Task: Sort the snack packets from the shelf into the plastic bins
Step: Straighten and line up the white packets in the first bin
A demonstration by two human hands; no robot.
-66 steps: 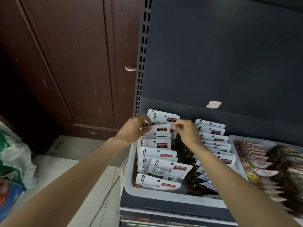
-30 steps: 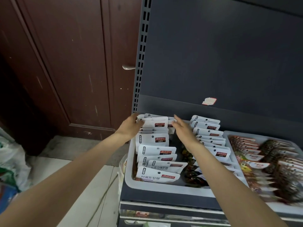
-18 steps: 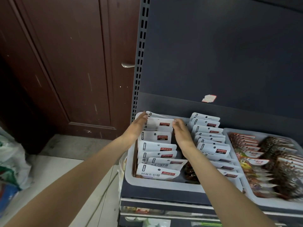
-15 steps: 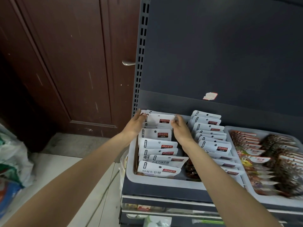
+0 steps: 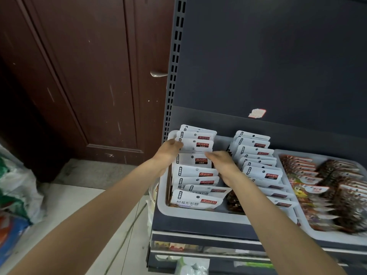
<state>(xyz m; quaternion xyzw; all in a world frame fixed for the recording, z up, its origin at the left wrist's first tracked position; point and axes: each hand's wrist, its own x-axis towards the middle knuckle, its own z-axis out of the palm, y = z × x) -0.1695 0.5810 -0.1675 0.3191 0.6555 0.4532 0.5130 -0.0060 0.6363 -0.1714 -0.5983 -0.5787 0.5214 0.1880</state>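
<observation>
Since the frame half a second back, both hands have slid a little nearer along the left row of white packets, the right hand dropping from the top of the back packets to the row's right edge. At far left, a crumpled plastic sack (image 5: pixel 18 187) with green and red print slumps on the pale floor beside a dark brown wooden door (image 5: pixel 83 76), whose metal handle (image 5: pixel 157 74) juts toward the shelf's slotted grey upright (image 5: pixel 174 62). The left hand (image 5: pixel 168 153) rests against the left edge of the left row of white snack packets (image 5: pixel 195 167), fingers curled at the edge of a packet near the back; whether it truly pinches that packet cannot be told. The row stands on edge, front to back, in the left grey plastic bin (image 5: pixel 190 212) on the dark shelf (image 5: pixel 198 225). The right hand (image 5: pixel 223 165), fingers fairly straight and pointing left, lies on the right side of the same row, touching the packets and gripping nothing visibly. Just right of it stands the second row of white packets (image 5: pixel 256 155) in the same bin, with dark packets (image 5: pixel 234 203) low between the 2 rows. On the back panel above sits a torn white sticker (image 5: pixel 256 113). Farther right, touching the first bin, the right grey bin (image 5: pixel 337 235) holds rows of colourful packets (image 5: pixel 309 187), blurred at the frame's edge.
</observation>
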